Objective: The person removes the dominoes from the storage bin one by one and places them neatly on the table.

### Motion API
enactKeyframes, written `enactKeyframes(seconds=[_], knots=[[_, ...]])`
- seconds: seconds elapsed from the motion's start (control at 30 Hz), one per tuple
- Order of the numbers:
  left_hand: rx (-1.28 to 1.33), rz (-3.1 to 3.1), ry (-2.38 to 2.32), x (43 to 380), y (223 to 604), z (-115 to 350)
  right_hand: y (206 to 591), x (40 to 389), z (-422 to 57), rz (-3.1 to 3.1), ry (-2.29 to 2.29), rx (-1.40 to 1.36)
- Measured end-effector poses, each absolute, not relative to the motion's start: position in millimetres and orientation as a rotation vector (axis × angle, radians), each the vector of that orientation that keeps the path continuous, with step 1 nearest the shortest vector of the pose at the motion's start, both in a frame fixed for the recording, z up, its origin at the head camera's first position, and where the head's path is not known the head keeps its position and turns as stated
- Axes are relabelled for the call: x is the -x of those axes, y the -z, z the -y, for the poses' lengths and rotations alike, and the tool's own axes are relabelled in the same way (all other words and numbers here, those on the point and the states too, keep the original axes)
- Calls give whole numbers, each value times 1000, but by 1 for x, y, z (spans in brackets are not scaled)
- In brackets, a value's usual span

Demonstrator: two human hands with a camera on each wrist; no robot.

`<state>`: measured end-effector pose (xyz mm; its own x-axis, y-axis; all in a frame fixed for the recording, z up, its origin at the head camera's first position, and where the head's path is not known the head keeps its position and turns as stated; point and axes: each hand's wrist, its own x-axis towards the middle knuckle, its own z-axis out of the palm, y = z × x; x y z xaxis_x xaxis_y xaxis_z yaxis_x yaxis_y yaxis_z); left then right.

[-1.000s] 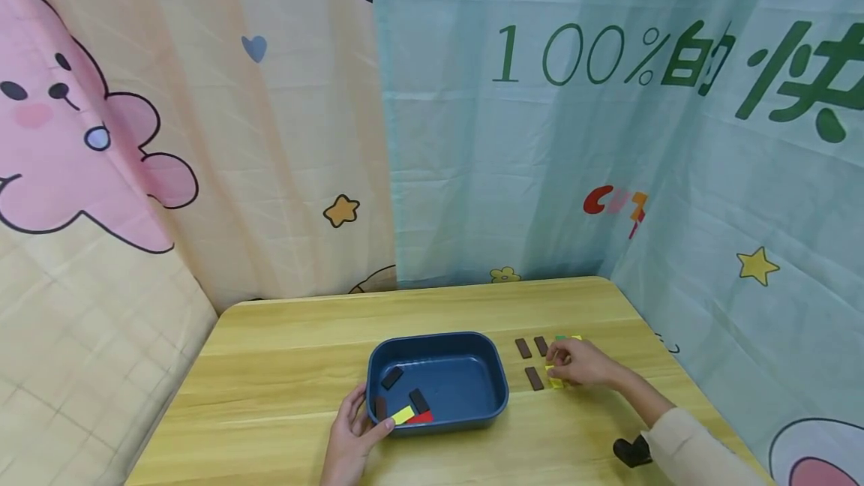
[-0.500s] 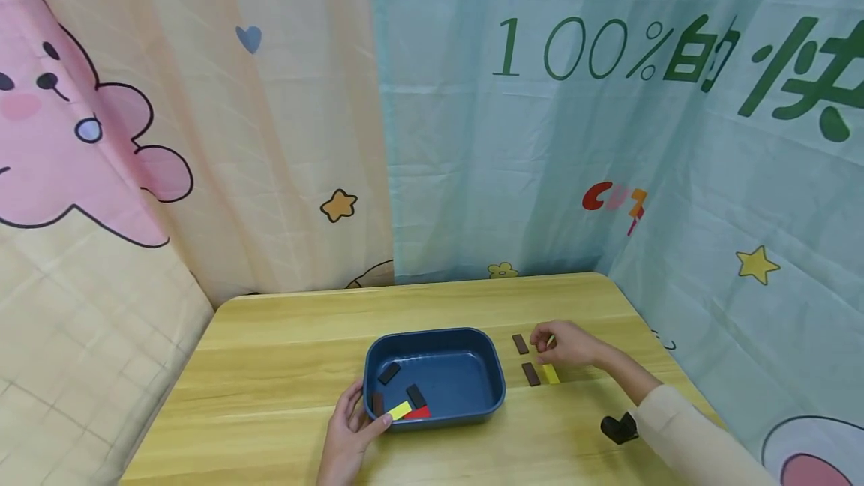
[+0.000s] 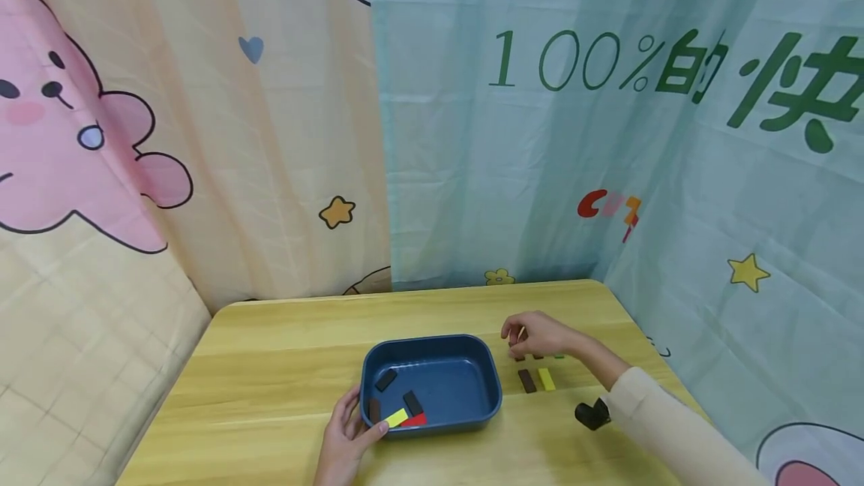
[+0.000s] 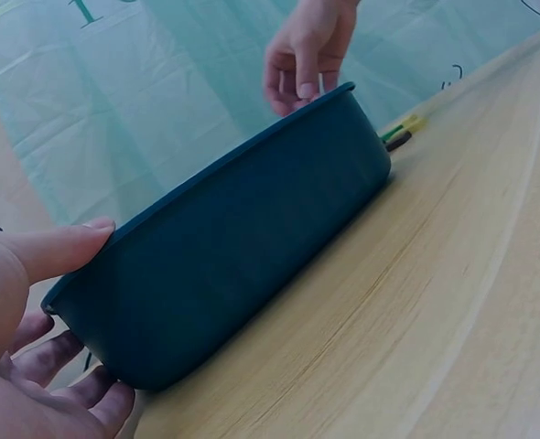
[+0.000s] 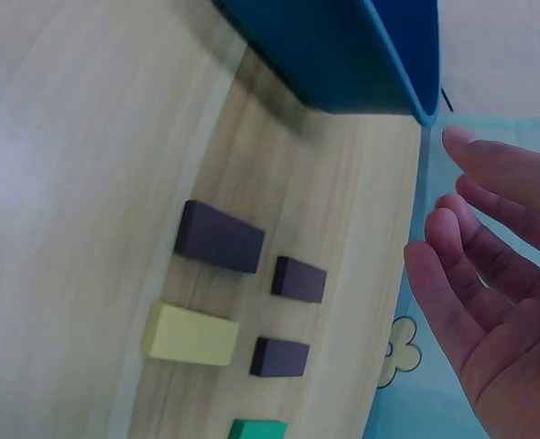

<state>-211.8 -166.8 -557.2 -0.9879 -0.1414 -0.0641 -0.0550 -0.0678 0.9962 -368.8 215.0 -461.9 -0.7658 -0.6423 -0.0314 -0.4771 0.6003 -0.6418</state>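
My left hand [image 3: 343, 433] grips the near-left corner of a blue plastic basin [image 3: 466, 388], thumb on the rim and fingers against the outer wall. Inside the basin lie several dark blocks [image 3: 386, 379], a yellow block [image 3: 396, 418] and a red block [image 3: 415, 420]. My right hand [image 3: 540, 334] hovers over the table beyond the basin's right side. In the right wrist view its fingers are loosely bent, with nothing between them. Below it stand dark brown blocks [image 5: 220, 238], a yellow block [image 5: 190, 335] and a green block [image 5: 257, 429], set in two rows.
The wooden table [image 3: 283, 366] carries the basin and blocks. A black object [image 3: 592, 415] is at the right sleeve [image 3: 664, 411]. Printed curtains [image 3: 466, 171] hang behind and beside the table.
My right hand has moved left and away from me, from the yellow block over the back row toward the basin. My left hand keeps its hold on the basin.
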Motion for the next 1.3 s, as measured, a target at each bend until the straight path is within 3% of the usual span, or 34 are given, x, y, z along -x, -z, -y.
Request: enactKeyframes(seconds=[0.8, 1.3], knots=[[-210, 2088, 2258, 210, 554, 167, 421, 386, -140, -2472, 622, 1099], [-238, 2084, 2273, 212, 556, 165, 420, 390, -85, -2399, 502, 1235]])
